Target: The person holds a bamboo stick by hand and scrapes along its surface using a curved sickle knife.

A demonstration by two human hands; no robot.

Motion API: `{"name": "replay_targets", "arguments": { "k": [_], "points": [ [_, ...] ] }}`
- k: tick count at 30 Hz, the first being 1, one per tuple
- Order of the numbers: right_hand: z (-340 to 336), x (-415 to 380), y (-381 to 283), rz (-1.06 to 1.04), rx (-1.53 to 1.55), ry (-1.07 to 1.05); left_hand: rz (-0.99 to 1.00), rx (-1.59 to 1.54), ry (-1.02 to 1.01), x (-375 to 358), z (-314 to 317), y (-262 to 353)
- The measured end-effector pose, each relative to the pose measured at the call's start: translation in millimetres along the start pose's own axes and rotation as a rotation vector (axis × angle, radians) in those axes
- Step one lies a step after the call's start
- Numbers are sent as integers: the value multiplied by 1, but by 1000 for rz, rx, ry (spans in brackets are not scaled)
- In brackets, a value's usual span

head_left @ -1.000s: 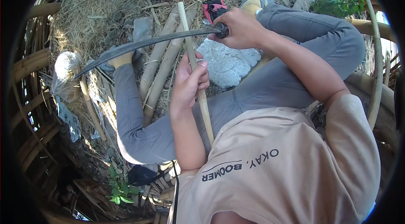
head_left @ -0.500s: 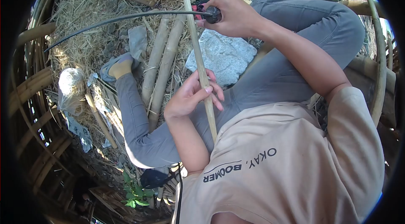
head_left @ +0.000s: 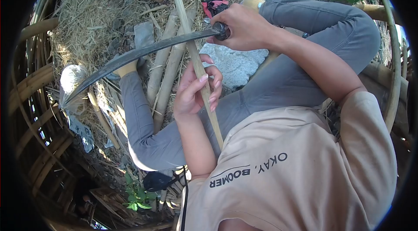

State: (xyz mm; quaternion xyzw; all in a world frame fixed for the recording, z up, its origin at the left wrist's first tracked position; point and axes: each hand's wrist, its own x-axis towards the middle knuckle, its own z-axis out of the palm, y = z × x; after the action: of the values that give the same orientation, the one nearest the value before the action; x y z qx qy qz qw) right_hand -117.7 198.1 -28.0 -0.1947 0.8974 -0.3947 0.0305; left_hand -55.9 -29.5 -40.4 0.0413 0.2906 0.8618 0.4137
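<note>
One stick (head_left: 195, 55) is held loosely by the left hand (head_left: 191, 90), between thumb and curled fingers; across the stick, a knife (head_left: 148, 50) is gripped by the right hand (head_left: 244, 26).

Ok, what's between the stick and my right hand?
In the head view, part of the blade and its dark handle run from the stick to your right hand.

Knife (head_left: 148, 48), across stick (head_left: 194, 56): bars left hand (head_left: 189, 89) from stick's far end. Passage, between left hand and right hand (head_left: 241, 26): narrow, above stone (head_left: 237, 65).
</note>
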Motion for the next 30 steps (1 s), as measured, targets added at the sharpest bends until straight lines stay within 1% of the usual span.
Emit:
{"name": "replay_targets", "arguments": {
  "k": [3,6,9,10,12,13,16,18,19,21,30],
  "points": [
    [-1,1,0,22,3,-5,-11,-105,-42,-1,2,2],
    [-1,1,1,40,-23,-13,-38,-191,25,0,1,0],
    [4,0,6,53,-101,-17,-55,-184,142,4,0,-3],
    [6,0,8,56,-135,-17,-44,-159,182,5,-2,-4],
    [8,-2,6,125,-162,-100,-23,-109,261,9,-4,-7],
    [9,-2,5,159,-175,-142,-41,-13,326,10,-4,-7],
    [20,-6,7,137,-202,-206,-90,274,535,12,-3,-12],
    [29,-8,9,83,-196,-230,-125,467,684,17,1,-18],
    [33,-9,9,57,-194,-243,-132,477,708,18,4,-20],
    [38,-11,5,74,-222,-270,-144,497,759,20,7,-21],
    [44,-12,1,108,-123,-269,-155,198,696,15,-12,-18]
  ]
}}
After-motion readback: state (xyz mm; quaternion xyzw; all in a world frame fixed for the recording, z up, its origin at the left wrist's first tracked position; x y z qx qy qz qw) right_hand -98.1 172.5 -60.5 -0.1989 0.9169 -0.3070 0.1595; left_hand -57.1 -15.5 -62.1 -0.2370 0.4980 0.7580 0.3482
